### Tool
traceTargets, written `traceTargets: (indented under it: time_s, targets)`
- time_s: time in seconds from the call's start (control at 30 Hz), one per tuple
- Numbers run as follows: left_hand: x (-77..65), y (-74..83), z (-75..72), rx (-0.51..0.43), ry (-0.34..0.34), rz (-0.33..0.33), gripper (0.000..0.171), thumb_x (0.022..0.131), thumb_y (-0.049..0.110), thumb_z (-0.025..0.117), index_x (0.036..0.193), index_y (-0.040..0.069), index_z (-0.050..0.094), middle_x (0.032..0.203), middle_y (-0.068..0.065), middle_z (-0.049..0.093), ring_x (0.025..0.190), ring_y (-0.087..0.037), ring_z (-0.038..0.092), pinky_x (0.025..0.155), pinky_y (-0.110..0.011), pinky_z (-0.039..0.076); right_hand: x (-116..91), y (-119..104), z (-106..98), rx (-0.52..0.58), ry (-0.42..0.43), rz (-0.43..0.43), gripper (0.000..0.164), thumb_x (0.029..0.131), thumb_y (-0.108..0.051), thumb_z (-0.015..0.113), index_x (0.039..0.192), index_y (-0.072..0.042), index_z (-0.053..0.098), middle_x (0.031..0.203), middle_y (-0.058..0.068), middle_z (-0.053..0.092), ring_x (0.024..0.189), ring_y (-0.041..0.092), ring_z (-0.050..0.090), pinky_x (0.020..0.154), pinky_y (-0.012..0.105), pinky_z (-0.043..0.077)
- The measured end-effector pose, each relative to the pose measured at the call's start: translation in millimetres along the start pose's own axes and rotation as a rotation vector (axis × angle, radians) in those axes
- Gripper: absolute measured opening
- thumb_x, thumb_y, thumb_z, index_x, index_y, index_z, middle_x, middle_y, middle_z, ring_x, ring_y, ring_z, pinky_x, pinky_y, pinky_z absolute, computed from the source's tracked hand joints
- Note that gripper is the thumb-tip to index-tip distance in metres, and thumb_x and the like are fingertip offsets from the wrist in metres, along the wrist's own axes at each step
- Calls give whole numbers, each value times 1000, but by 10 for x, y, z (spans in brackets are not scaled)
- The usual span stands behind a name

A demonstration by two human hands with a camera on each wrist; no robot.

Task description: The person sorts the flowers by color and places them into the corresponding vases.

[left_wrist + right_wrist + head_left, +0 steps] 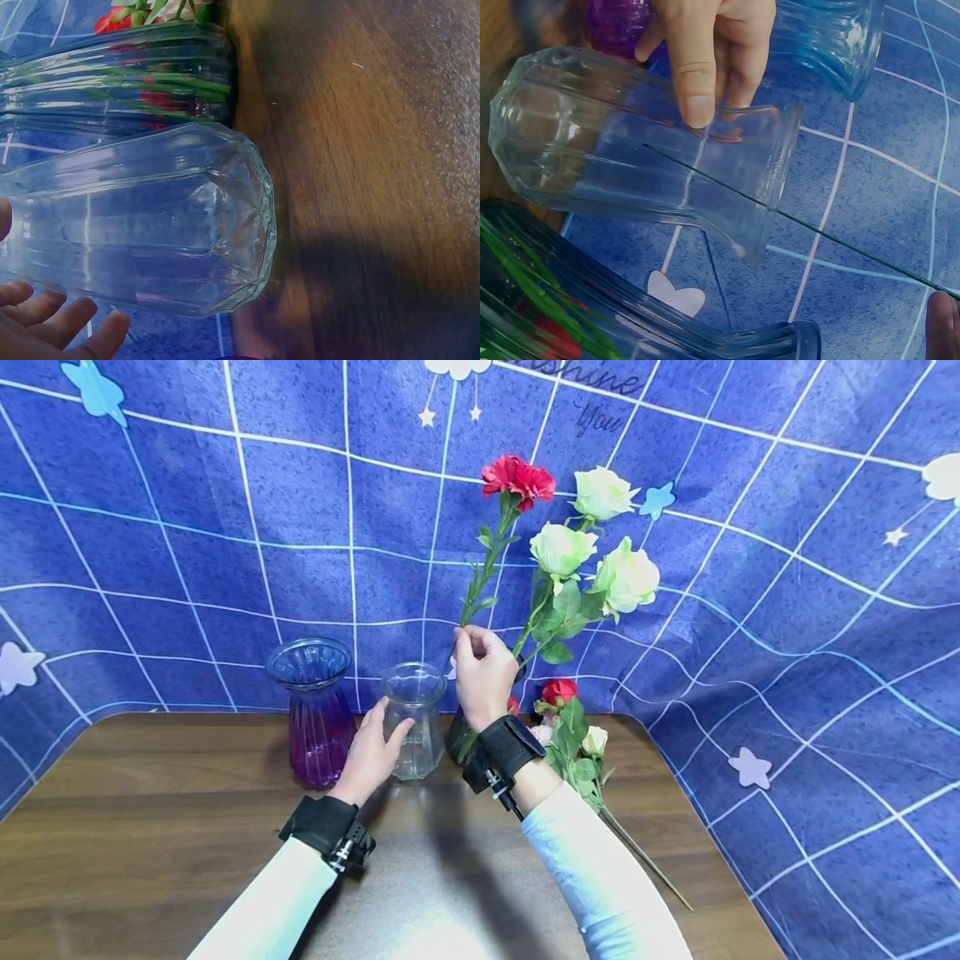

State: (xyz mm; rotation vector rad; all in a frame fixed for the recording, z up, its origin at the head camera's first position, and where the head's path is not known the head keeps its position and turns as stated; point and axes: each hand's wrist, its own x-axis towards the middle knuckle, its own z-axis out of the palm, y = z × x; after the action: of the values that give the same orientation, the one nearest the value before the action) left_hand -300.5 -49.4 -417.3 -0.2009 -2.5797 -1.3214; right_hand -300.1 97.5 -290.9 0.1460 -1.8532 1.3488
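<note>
My right hand (486,672) pinches the stem of a red carnation (517,481), whose bloom stands high above the fingers. In the right wrist view its thin dark green stem (855,250) slants across the mouth and body of the clear glass vase (607,150); whether it is inside or in front, I cannot tell. My left hand (372,752) holds that clear vase (416,735) from its left side, thumb in front and fingers behind. Right of it, partly hidden by my right hand, is a dark bluish glass vase (112,82) with green stems inside.
A blue-and-purple ribbed vase (318,727) stands left of the clear one. White-green roses (626,578) rise behind my right hand. Loose flowers, including a red bloom (558,692), lie on the table's (150,827) right side. A blue gridded cloth (187,527) hangs behind.
</note>
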Motion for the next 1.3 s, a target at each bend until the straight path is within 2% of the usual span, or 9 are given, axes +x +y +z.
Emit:
traceTargets:
  time_s: [0.63,1.13,1.3]
  targets:
    - [2,-45,12,-2,-17,-9,69,96,37,50,145,-4,24,148,-25,29,136,-38,32,112,-49,27,-89,144,44,-31,-21,69,16,87,-15,64,88,-1,71,72,12,69,63,20,63,58,19,47]
    - [5,-68,29,-11,18,21,68,95,38,51,144,-4,27,147,-26,32,134,-38,34,111,-49,30,-204,277,146,-103,-55,89,17,87,-17,65,90,-3,72,76,10,71,66,20,64,61,25,52]
    - [13,-74,36,-8,29,25,67,96,36,52,143,-4,28,145,-26,34,134,-38,35,111,-48,30,-244,319,167,-141,-74,114,17,87,-19,64,90,-5,73,74,7,71,64,17,63,58,24,50]
